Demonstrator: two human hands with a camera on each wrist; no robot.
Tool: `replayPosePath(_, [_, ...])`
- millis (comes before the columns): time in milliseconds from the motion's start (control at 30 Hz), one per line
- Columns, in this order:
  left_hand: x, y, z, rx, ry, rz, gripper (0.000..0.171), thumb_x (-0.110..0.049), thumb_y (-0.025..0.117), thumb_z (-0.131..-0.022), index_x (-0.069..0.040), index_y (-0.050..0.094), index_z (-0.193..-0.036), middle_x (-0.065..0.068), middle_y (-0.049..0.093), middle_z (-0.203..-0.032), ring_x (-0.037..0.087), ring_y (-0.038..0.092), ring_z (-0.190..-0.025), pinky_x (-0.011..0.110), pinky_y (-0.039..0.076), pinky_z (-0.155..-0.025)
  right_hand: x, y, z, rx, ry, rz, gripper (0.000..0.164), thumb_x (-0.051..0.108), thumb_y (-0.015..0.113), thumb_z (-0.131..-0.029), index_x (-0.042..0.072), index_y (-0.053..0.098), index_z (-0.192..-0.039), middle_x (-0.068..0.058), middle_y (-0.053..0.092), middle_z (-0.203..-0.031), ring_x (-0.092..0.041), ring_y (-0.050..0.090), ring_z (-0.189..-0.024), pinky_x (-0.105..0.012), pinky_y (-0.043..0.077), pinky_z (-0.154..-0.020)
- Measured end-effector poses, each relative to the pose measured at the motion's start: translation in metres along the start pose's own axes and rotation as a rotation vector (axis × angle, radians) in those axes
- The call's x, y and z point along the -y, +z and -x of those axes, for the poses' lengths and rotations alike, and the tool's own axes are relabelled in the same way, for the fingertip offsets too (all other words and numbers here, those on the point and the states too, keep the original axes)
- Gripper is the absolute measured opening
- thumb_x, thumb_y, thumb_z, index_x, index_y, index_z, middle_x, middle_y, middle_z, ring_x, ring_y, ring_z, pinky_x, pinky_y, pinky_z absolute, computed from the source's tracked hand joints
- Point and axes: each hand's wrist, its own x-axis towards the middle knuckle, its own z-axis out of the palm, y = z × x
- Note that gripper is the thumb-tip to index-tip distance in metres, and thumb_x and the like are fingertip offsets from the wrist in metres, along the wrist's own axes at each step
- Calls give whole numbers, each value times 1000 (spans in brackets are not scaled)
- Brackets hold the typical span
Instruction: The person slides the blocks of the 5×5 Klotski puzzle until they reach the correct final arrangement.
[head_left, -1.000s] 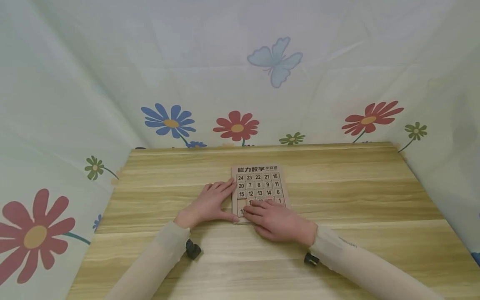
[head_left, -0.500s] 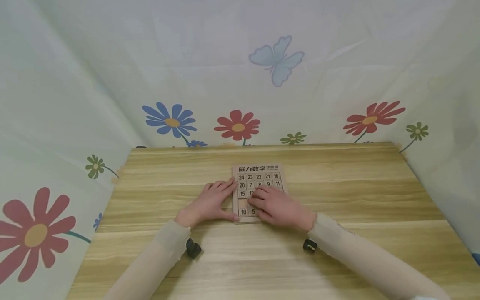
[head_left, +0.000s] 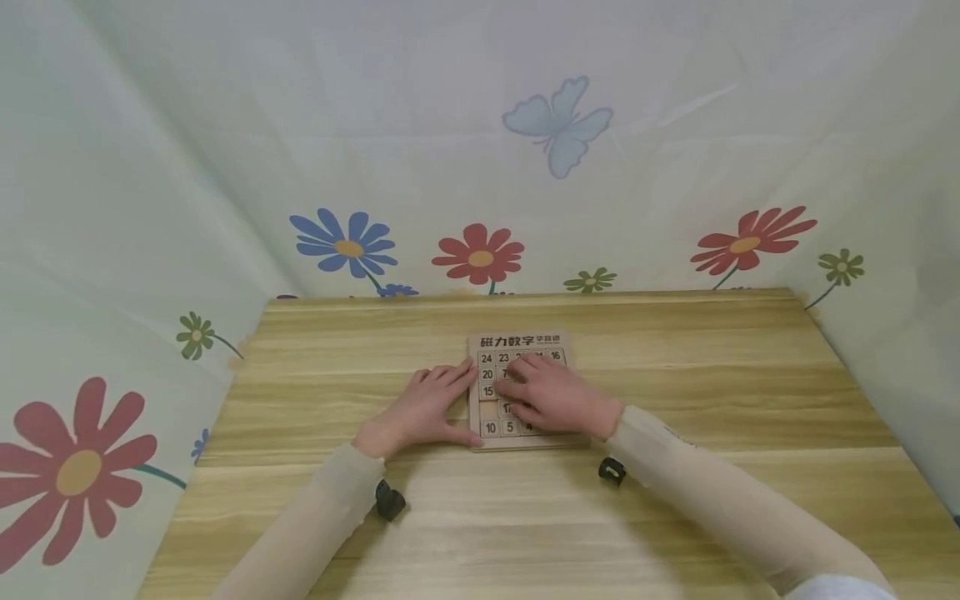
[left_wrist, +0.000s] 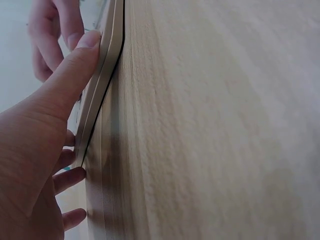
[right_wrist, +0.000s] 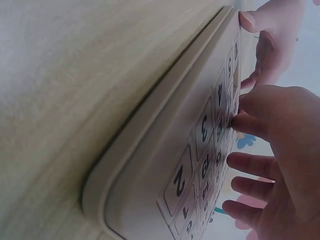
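Note:
A wooden number sliding puzzle (head_left: pixel 474 421) lies flat on the table, its tiles printed with black numbers. One vacant cell (head_left: pixel 489 409) shows at the left of the fourth row, between tiles 15 and 10. My left hand (head_left: pixel 423 412) rests against the puzzle's left side with fingers extended; its thumb (left_wrist: pixel 80 57) touches the near-left corner. Over the middle and right tiles is my right hand (head_left: pixel 555 396), fingers spread and slightly bent, with fingertips at the tiles and covering several of them. In the right wrist view, tiles 2 (right_wrist: pixel 179 182) and 3 (right_wrist: pixel 204 128) are uncovered.
The wood-grain table (head_left: pixel 360 333) surrounds the puzzle. A pale cloth with printed flowers and a butterfly (head_left: pixel 558 125) hangs behind and at the sides. Small black devices (head_left: pixel 389 500) sit at both wrists.
My right hand has moved up the puzzle, from the lower rows to the upper and middle ones, uncovering tiles 10, 5 and 4. The left hand stays in place.

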Motion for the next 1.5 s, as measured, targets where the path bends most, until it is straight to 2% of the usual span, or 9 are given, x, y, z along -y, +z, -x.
replayPosePath(300, [0,0,0,7,-2,6,120,-83,69,-78,-15,27,-166,4,19,-174,30,29,-154,59,24,-121,4,4,6,60,32,-20,48,37,54,-107,23,56,-153,-11,52,-150,-34,48,-139,-57,35,-119])
replayPosePath(567, [0,1,-1,-5,1,-8,120,-84,68,-77,-15,28,-166,5,20,-174,30,30,-154,59,25,-120,9,3,13,73,20,-21,50,37,55,-107,23,53,-155,-16,45,-159,-37,41,-147,-59,32,-120])
replayPosePath(800, [-1,-1,0,-11,7,-8,119,-83,70,-77,-13,30,-166,6,21,-173,31,31,-153,60,26,-120,15,2,19,58,-10,-3,48,35,57,-107,22,56,-153,-20,45,-159,-42,44,-145,-61,35,-117])
replayPosePath(1033, [-3,-2,0,-13,13,-17,118,-81,71,-78,-13,30,-165,6,22,-173,31,32,-153,60,27,-119,23,-1,25,113,8,15,50,39,53,-108,24,52,-155,-16,41,-163,-39,41,-148,-60,31,-120])
replayPosePath(1133, [-2,-3,0,-11,10,-10,119,-81,71,-78,-13,30,-165,6,21,-173,31,31,-153,60,26,-120,23,-4,22,122,-18,7,47,38,54,-108,22,56,-153,-14,44,-162,-37,43,-147,-60,34,-119])
replayPosePath(1300, [0,-2,-1,0,-1,-1,119,-82,70,-77,-14,28,-166,4,19,-174,30,30,-154,59,25,-121,11,-12,6,66,-72,-28,41,29,58,-106,10,65,-142,-11,62,-146,-32,53,-138,-53,40,-116])
replayPosePath(1433, [0,-1,0,1,1,8,119,-81,71,-78,-14,28,-166,4,19,-174,30,30,-154,58,25,-121,-2,-19,-8,47,-69,-67,36,23,60,-105,4,69,-134,-11,69,-136,-32,58,-133,-49,42,-116])
replayPosePath(1500, [-1,-1,0,0,2,7,119,-81,71,-78,-13,29,-166,4,20,-174,30,30,-154,59,25,-121,-7,-22,-13,66,-60,-82,37,23,60,-105,3,68,-135,-13,68,-138,-35,57,-134,-51,40,-117])
